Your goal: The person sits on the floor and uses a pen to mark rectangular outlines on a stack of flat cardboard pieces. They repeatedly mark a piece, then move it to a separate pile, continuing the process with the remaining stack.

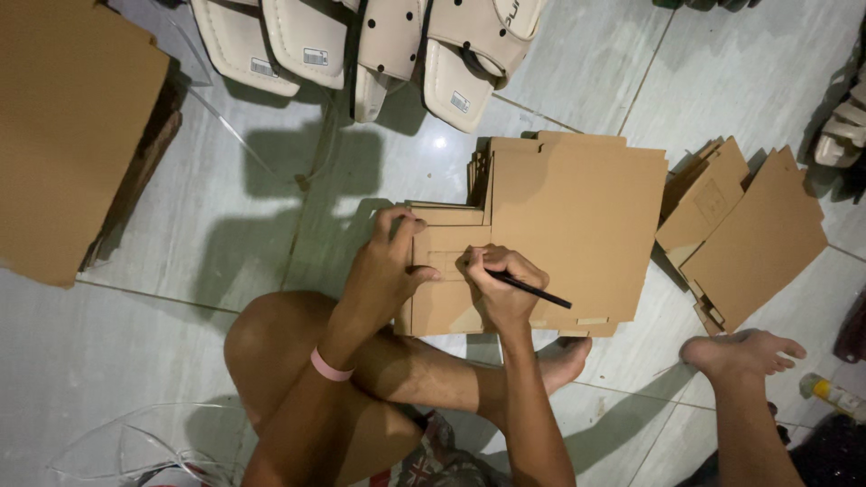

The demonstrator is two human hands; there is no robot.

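The person sits on the tiled floor point(216, 243) with a stack of flat cardboard blanks point(577, 225) lying in front of the crossed legs. The left hand point(383, 271) lies spread and flat on the left end of the top blank, pinning it down; it grips nothing. The right hand point(501, 289) is closed around a black pen point(532, 290), its tip apparently touching the cardboard just right of the left thumb.

Judgement: the step in hand is marking the top blank. The next move calls for steady downward pressure from the left hand so the blank does not slide while the line is finished.

A second, looser pile of blanks point(749, 234) lies to the right. Pale sandals point(379, 45) sit along the far edge of the floor, and a large cardboard sheet point(63, 135) fills the far left corner.
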